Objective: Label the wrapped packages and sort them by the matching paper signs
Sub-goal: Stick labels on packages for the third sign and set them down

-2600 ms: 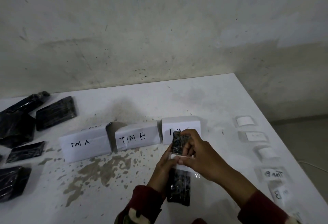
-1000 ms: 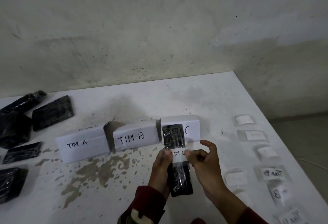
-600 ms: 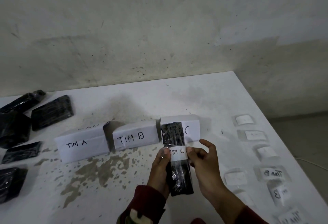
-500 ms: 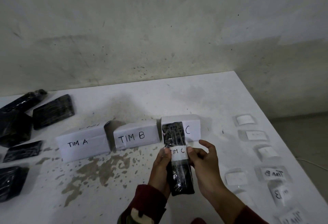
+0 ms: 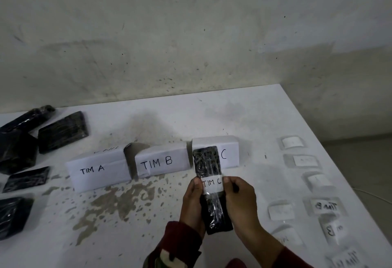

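White tabletop (image 5: 212, 119) against a stained wall: a person's left hand (image 5: 192, 202) and right hand (image 5: 240, 199) grip a black wrapped package (image 5: 212, 189) from both sides, thumbs pressing its "TIM C" label (image 5: 212, 184). The package overlaps the TIM C sign (image 5: 228, 151); TIM B sign (image 5: 162, 162) and TIM A sign (image 5: 97, 171) stand left of it, loose labels (image 5: 324, 206) right.

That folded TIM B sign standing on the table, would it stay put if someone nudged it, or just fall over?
The TIM B sign looks like plain folded paper, so it is probably very light and would slide or tip at a slight nudge. It stands close between the TIM A sign and the TIM C sign, so it might bump either one.
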`<control>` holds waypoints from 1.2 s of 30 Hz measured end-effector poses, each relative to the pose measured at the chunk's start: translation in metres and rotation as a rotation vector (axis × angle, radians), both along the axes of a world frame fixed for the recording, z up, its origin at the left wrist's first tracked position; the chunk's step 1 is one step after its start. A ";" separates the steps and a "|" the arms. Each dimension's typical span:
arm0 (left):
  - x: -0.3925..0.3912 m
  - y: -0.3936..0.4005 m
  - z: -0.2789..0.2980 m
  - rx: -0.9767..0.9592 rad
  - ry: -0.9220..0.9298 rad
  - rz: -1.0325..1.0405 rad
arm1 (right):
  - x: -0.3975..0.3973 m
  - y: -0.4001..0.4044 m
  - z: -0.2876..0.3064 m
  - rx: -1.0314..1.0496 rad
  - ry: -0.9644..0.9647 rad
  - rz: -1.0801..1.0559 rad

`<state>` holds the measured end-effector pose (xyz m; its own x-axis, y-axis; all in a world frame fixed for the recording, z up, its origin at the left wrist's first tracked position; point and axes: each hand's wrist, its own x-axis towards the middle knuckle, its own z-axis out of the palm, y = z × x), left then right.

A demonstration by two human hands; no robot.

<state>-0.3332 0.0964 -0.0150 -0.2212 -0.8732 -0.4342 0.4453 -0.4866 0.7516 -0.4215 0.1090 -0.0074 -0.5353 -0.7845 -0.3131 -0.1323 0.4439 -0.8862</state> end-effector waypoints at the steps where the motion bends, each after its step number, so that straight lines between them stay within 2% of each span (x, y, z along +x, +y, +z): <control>1: 0.000 0.000 0.000 -0.011 -0.013 -0.001 | 0.000 0.000 -0.001 0.010 0.024 0.028; 3: 0.001 -0.001 0.000 -0.028 -0.038 0.002 | 0.001 0.001 -0.001 0.033 0.041 0.072; 7: 0.003 -0.003 0.000 -0.011 -0.040 -0.005 | 0.000 0.000 0.004 0.058 -0.190 0.099; 9: 0.003 -0.004 0.001 -0.005 -0.036 -0.009 | -0.001 0.001 0.004 0.032 -0.155 0.045; 11: 0.003 -0.004 0.000 -0.010 -0.048 -0.017 | -0.002 0.002 0.005 -0.092 -0.045 -0.053; 13: 0.002 -0.004 0.000 -0.010 -0.058 -0.033 | -0.001 0.002 0.007 -0.141 -0.053 -0.044; 17: 0.005 -0.004 -0.003 0.023 -0.062 -0.077 | -0.004 0.000 0.005 -0.057 -0.416 0.052; 18: 0.007 -0.005 -0.004 0.029 -0.069 -0.092 | -0.007 -0.001 0.006 -0.059 -0.450 0.068; 23: 0.010 -0.011 -0.004 0.063 -0.092 -0.127 | -0.015 -0.002 0.004 -0.109 -0.323 0.100; 30: 0.016 -0.015 -0.007 0.159 -0.051 -0.222 | -0.017 -0.002 0.008 -0.107 -0.325 0.104; 36: 0.013 -0.016 -0.008 0.154 -0.098 -0.211 | -0.012 -0.005 0.003 -0.049 -0.617 0.052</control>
<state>-0.3201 0.0800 -0.0231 -0.3418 -0.7343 -0.5864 0.2509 -0.6727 0.6961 -0.4330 0.1042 -0.0041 -0.2278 -0.8260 -0.5157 0.3906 0.4076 -0.8254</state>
